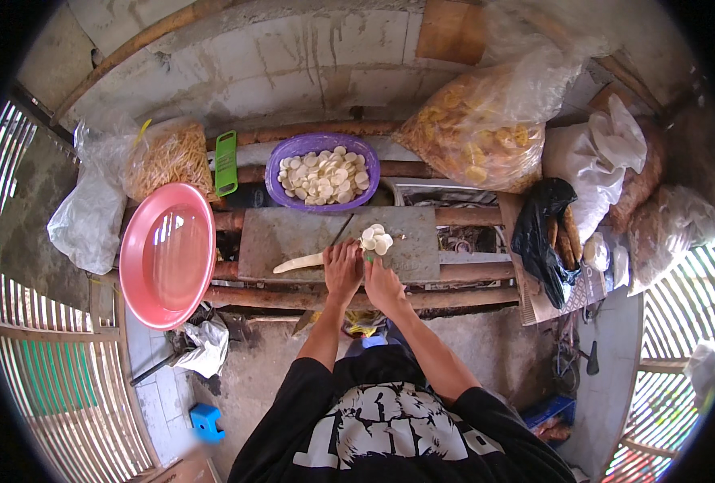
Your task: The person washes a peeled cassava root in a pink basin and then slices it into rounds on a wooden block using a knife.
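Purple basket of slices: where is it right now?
In the head view, the purple basket sits just behind the cutting board, right of the green slicer.

Single head-worn fisheye view, looking steeply down and forward from above the person's torso. The bench sits mid-frame at arm's reach; its far edge meets the wall. Straight lines bow near the rim.

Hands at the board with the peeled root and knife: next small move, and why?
Probably one more cut at the root's right end. The left hand pins the pale root on the grey cutting board, the right hand sits beside it at the knife, whose grip is hard to see, and a small pile of slices lies by the blade, while much root remains uncut.
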`<state>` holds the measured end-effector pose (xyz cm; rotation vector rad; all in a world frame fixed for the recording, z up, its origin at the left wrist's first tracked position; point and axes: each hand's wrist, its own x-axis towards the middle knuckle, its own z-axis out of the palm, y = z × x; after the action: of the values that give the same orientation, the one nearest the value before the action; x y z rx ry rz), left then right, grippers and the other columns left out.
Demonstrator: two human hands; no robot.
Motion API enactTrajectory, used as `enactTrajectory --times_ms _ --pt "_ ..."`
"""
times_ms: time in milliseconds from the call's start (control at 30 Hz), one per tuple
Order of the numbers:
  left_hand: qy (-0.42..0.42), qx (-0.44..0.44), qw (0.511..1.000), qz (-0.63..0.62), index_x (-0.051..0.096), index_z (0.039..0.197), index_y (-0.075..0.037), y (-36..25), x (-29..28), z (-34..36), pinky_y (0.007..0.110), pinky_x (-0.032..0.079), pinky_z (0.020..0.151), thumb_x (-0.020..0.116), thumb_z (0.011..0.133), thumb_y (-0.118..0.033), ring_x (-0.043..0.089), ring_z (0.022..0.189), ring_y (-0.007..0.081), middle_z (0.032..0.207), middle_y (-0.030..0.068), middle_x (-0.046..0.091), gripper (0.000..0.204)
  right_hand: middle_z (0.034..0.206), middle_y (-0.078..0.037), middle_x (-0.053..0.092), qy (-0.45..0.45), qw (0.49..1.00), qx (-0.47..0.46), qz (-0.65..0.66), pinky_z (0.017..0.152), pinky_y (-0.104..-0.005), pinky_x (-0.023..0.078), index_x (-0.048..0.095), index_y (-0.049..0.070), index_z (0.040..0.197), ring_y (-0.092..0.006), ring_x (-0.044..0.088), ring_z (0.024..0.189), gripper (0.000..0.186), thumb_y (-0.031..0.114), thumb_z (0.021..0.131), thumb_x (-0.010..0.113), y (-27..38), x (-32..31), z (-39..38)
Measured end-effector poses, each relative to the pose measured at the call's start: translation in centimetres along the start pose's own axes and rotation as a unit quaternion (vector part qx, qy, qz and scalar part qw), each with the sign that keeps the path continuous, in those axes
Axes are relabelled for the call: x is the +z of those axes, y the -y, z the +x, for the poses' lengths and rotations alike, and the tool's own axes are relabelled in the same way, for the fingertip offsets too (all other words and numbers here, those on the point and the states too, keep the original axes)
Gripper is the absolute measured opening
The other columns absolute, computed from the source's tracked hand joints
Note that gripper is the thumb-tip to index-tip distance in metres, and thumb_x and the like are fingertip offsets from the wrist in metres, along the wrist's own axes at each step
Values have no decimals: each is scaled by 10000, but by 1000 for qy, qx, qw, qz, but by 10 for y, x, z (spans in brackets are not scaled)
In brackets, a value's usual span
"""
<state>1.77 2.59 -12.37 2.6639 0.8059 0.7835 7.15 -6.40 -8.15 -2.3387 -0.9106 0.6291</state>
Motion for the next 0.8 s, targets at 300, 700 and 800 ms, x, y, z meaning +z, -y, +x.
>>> enactTrajectory --times_ms 300,700,800 --pt "6 -10 1000 -15 478 1000 -91 -8 -2 -1 380 305 869 518 762 -127 481 960 216 1004 57 540 243 697 -280 561 -20 997 0 -72 587 -506 464 431 -23 887 -434 560 663 312 276 885 343 1 1 -3" --pt "-35 16 998 -43 505 939 -80 -13 0 -7 371 327 829 507 776 -142 506 900 210 961 52 560 174 804 -263 574 79 993 47 -68 679 -490 464 496 -20 869 -418 566 779 325 280 865 369 -15 -4 8" --pt "-35 7 999 -34 516 916 -82 -16 3 -8 369 331 830 507 778 -150 506 895 202 950 49 563 154 810 -271 571 74 995 38 -62 702 -495 453 504 -21 865 -426 558 790 335 285 864 366 -23 -2 7"
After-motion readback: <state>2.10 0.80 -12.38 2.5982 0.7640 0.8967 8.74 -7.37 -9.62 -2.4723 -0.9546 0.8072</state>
